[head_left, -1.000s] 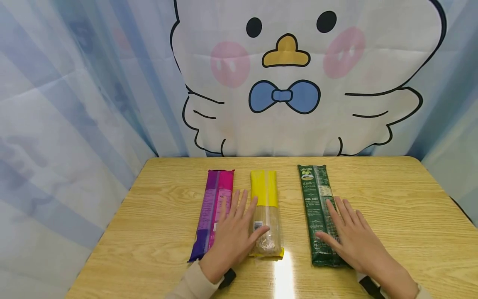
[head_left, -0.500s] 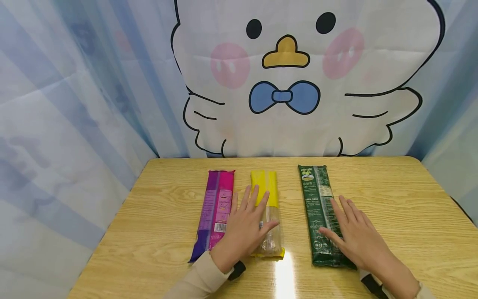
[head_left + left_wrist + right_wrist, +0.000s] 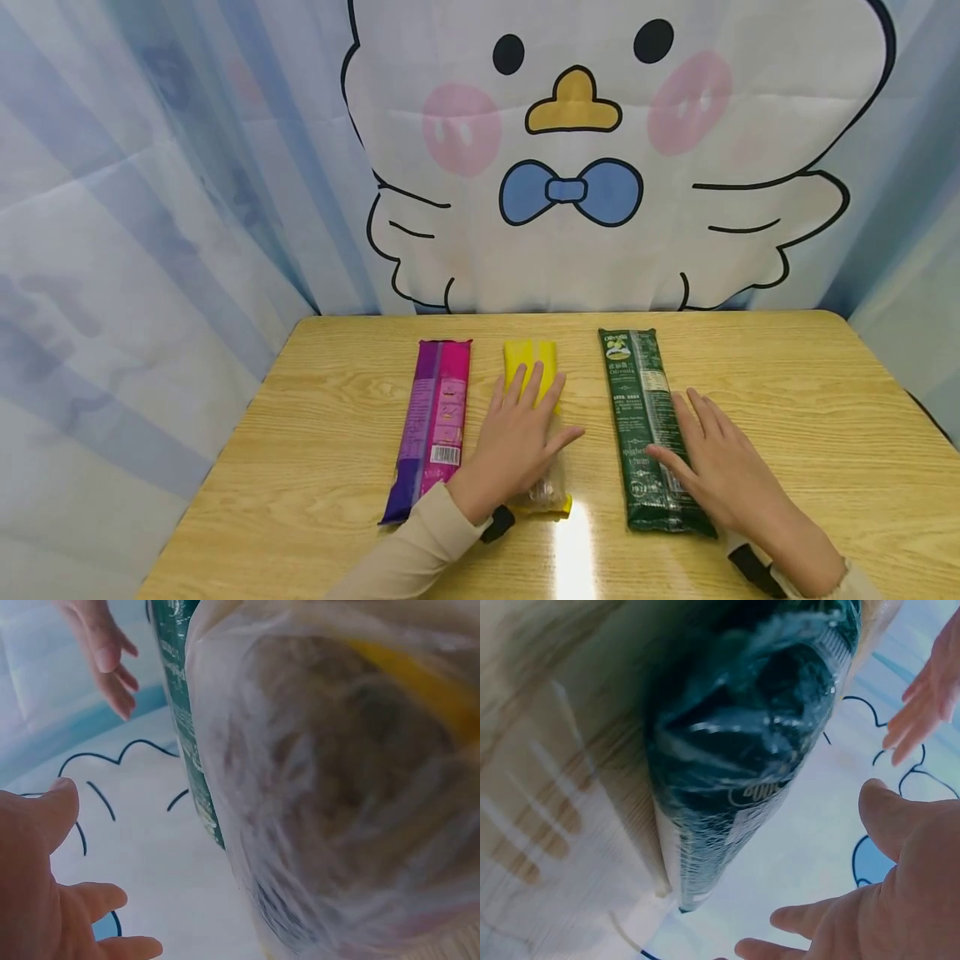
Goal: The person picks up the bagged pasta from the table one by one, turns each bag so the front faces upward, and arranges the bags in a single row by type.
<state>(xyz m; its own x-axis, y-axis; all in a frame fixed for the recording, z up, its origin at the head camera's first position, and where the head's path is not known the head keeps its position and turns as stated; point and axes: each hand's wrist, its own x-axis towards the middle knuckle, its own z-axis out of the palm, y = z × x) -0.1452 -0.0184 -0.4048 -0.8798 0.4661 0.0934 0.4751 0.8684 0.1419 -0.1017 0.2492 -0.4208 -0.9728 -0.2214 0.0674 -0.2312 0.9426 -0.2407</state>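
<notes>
My left hand (image 3: 519,446) hovers over a yellow-and-clear plastic packet (image 3: 531,354), fingers straight and spread. A gap shows between that hand (image 3: 45,877) and the crinkled clear end of the packet (image 3: 322,787) in the left wrist view. Over the right edge of a long dark green spaghetti packet (image 3: 637,433) is my right hand (image 3: 727,483), its fingers extended and holding nothing. In the right wrist view this hand (image 3: 885,892) is apart from the green packet (image 3: 735,742). A purple-and-pink packet (image 3: 427,433) with a barcode lies left of the yellow one.
All three packets lie lengthwise on a light wooden table (image 3: 810,392). Behind the table's far edge hangs a curtain (image 3: 570,258) printed with a cartoon bird. A bluish curtain (image 3: 150,292) stands on the left side.
My left hand has moved right, from between the purple-and-pink and yellow packets to over the yellow one. My right hand has shifted slightly right. The packets stay put.
</notes>
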